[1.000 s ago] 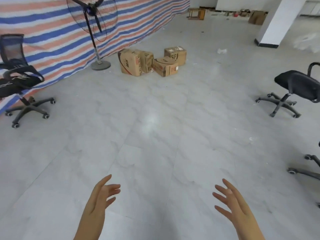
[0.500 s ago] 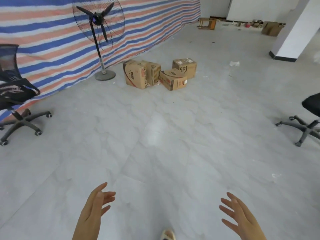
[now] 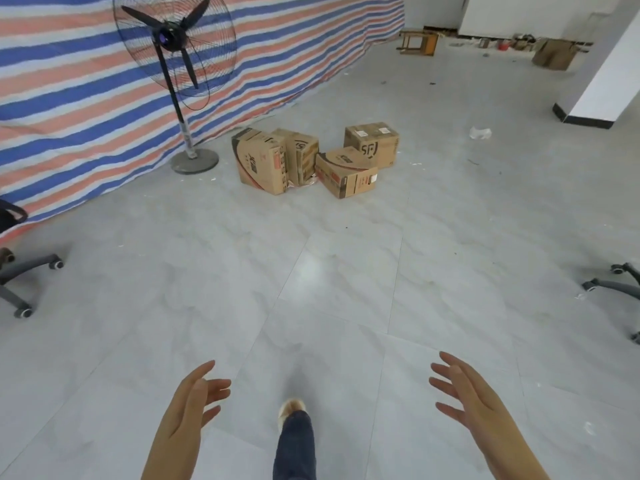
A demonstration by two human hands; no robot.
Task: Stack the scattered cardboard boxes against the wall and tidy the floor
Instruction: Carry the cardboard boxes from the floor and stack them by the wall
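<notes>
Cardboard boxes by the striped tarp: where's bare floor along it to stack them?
Bare floor lies between the fan base and the office chair, and beyond the cardboard boxes toward the wooden stool. Crowded between fan and boxes.

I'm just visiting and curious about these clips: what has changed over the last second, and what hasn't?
The person has walked toward the four cardboard boxes, which now look nearer, as does the standing fan; a foot has stepped into view. The office chairs have slid toward the picture's edges. Nothing was picked up or let go: left hand and right hand are still open and empty, and the boxes lie as before.
</notes>
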